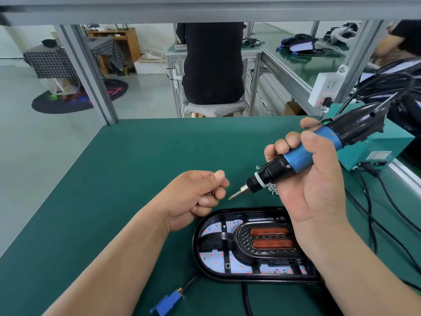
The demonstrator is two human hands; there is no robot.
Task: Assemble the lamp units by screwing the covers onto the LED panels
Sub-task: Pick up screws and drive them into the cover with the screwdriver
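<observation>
Pinching something tiny in the left hand, fingers curled in tight; looks like a screw, though barely showing. Gripping the driver full-fisted in the right hand, wrapped round the blue barrel, bit aimed at 8 o'clock, just short of the left fingertips. Behind the driver's nose, a screw pile. Down at 5 o'clock from the left hand: lamp, flat on the mat, dark cover over the LED panel. Plug at 7 o'clock of that. Probably a light, stiff plastic shell — liable to skate, so best steadied by the rim, never the LED board. Small and slick, that screw — better held by the shank.
</observation>
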